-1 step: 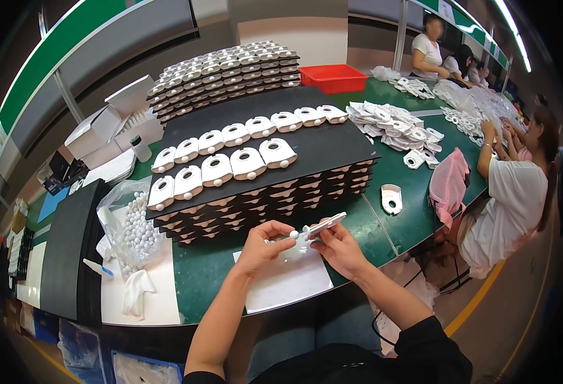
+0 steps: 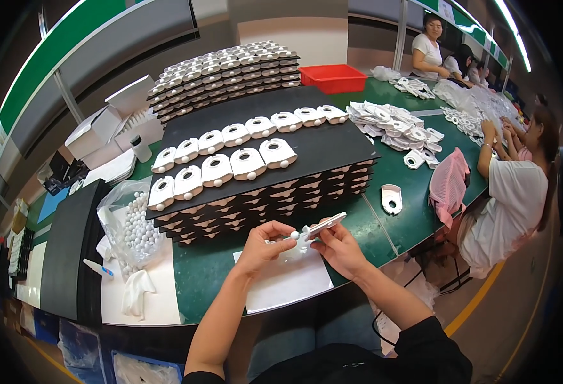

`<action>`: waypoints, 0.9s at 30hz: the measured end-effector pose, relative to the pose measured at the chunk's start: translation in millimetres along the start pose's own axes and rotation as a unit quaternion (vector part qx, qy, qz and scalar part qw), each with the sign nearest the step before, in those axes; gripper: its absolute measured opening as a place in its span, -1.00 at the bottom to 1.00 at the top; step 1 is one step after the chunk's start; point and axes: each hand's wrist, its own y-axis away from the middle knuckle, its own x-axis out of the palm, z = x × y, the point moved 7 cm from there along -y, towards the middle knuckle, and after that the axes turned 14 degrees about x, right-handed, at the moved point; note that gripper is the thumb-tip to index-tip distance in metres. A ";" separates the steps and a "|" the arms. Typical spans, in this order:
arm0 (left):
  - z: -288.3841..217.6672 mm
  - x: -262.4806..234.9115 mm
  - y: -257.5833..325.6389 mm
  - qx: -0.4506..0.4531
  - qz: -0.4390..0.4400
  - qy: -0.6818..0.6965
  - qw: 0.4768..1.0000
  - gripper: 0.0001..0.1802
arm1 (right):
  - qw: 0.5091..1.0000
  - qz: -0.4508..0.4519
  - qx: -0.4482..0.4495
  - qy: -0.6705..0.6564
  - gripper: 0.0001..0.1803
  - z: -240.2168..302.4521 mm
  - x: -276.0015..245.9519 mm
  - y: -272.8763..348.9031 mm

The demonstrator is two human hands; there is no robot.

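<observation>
White plastic parts [image 2: 248, 163] on top black tray [image 2: 332, 148]: fifteen. Red bin [image 2: 334, 78]: one. Bag of white balls [image 2: 134, 225]: one.

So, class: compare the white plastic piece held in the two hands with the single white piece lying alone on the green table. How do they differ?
The held piece is lifted off the table, pinched between the left hand and the right hand; the lone piece lies on the green table, untouched. The held piece shows edge-on and tilted; the lone piece lies flat, its oval hole showing. Both are white plastic.
</observation>
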 end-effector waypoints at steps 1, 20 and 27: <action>0.5 1.5 -0.5 0.004 0.013 -0.016 1.000 -0.77 | 1.000 0.010 -0.002 0.002 -0.83 0.7 1.0 -0.1; -11.0 4.1 1.2 0.133 0.016 -0.141 0.981 -0.65 | 0.972 -0.001 -0.076 0.223 -0.82 20.5 21.7 11.1; -11.8 -9.9 -2.7 0.142 -0.005 -0.096 0.985 -0.79 | 0.923 -0.010 -0.176 0.341 -0.75 111.4 59.9 -13.8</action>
